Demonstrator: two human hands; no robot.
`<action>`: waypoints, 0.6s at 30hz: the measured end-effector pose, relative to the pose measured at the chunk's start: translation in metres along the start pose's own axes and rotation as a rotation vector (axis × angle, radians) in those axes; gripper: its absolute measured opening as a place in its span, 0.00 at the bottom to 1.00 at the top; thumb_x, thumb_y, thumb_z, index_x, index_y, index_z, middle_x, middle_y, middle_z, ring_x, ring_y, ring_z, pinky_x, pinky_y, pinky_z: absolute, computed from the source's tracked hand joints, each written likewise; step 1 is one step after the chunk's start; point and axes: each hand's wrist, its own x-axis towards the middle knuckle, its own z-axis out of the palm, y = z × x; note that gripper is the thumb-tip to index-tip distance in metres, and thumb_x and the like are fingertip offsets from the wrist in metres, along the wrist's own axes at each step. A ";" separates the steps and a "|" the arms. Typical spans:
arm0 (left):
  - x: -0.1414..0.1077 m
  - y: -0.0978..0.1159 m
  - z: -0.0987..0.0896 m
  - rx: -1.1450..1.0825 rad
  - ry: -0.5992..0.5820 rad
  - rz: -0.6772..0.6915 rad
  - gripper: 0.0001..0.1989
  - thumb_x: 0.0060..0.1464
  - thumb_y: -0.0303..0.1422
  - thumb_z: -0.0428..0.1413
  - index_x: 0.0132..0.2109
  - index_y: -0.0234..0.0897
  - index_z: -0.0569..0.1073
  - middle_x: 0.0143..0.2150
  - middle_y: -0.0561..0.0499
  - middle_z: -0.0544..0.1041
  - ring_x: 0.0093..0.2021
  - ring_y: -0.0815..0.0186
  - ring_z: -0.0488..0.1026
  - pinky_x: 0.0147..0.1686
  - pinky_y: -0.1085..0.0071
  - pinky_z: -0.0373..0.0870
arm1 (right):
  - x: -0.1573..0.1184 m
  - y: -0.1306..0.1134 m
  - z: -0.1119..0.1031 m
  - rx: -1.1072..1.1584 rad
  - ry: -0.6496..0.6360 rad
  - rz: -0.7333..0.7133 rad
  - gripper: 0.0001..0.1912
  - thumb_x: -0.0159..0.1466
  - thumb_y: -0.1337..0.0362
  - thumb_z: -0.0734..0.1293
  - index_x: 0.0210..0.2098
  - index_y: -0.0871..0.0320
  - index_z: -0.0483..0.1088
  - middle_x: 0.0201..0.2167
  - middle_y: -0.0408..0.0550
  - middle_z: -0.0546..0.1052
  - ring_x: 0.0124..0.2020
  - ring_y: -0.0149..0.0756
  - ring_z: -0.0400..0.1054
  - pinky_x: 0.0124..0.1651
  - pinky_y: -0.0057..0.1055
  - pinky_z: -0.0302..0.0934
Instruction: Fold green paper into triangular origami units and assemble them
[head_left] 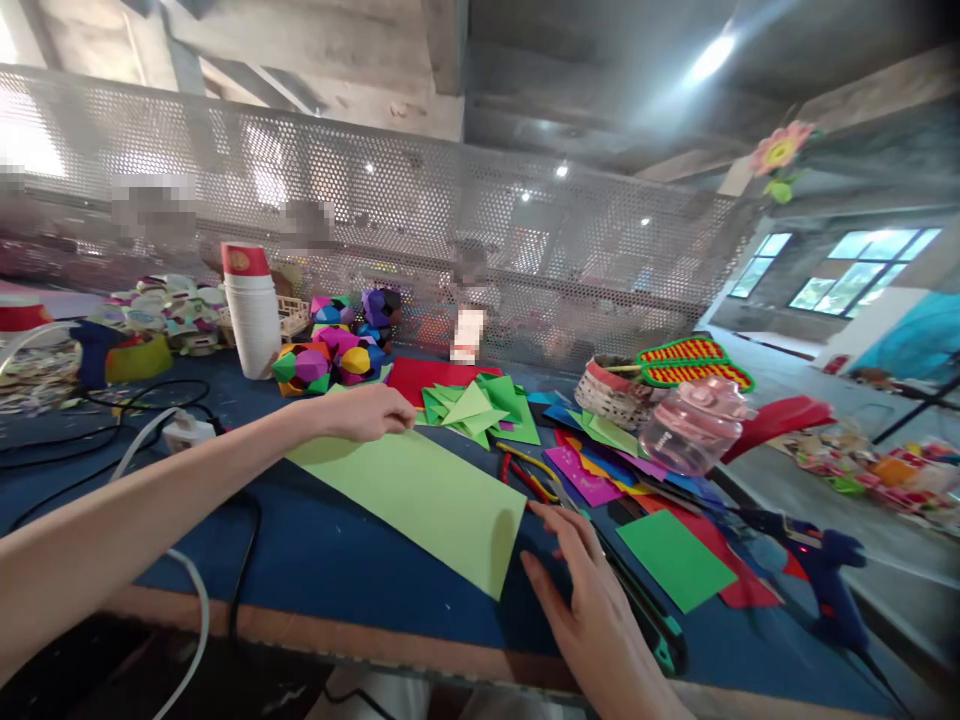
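Note:
A long light green paper sheet lies flat on the blue table, slanting from upper left to lower right. My left hand is over its far left edge, fingers curled closed; whatever they pinch is too small to make out. Beside the sheet's right end is my right hand, its fingers apart and holding nothing, the fingertips close to the corner. Just behind the sheet sits a pile of cut green paper pieces, with a red sheet behind it. Red and yellow-handled tools rest between the sheet and the coloured papers.
Paper cups and colourful folded balls stand at the back left. Cables cross the left side. Rightward are coloured papers, a green square, a pink jar, a basket and a glue gun.

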 end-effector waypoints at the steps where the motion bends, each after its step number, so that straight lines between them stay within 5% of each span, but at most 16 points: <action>1: -0.004 0.000 -0.003 -0.013 0.015 0.013 0.12 0.62 0.30 0.49 0.34 0.35 0.75 0.31 0.51 0.76 0.32 0.66 0.71 0.34 0.71 0.61 | 0.001 0.000 0.000 0.001 0.011 -0.006 0.22 0.71 0.64 0.58 0.64 0.49 0.57 0.59 0.56 0.65 0.59 0.46 0.68 0.54 0.45 0.72; 7: -0.009 -0.003 -0.006 -0.094 0.004 0.071 0.11 0.60 0.32 0.50 0.34 0.36 0.75 0.30 0.52 0.74 0.31 0.66 0.69 0.33 0.74 0.60 | 0.002 -0.012 0.001 -0.124 0.003 -0.229 0.33 0.64 0.75 0.56 0.67 0.49 0.56 0.63 0.56 0.61 0.63 0.50 0.61 0.58 0.52 0.66; 14: 0.004 -0.012 0.002 -0.175 -0.026 0.144 0.11 0.61 0.33 0.51 0.33 0.35 0.74 0.29 0.53 0.73 0.28 0.69 0.67 0.31 0.75 0.61 | 0.002 -0.026 -0.005 -0.269 0.097 -0.340 0.33 0.61 0.77 0.60 0.63 0.46 0.64 0.63 0.53 0.62 0.64 0.55 0.57 0.58 0.54 0.61; 18: 0.005 -0.008 0.006 -0.212 0.083 0.166 0.11 0.61 0.34 0.52 0.34 0.35 0.76 0.30 0.51 0.76 0.31 0.67 0.71 0.34 0.74 0.65 | -0.001 -0.032 -0.009 -0.294 0.178 -0.371 0.37 0.62 0.78 0.61 0.65 0.42 0.61 0.61 0.53 0.63 0.63 0.55 0.58 0.59 0.53 0.59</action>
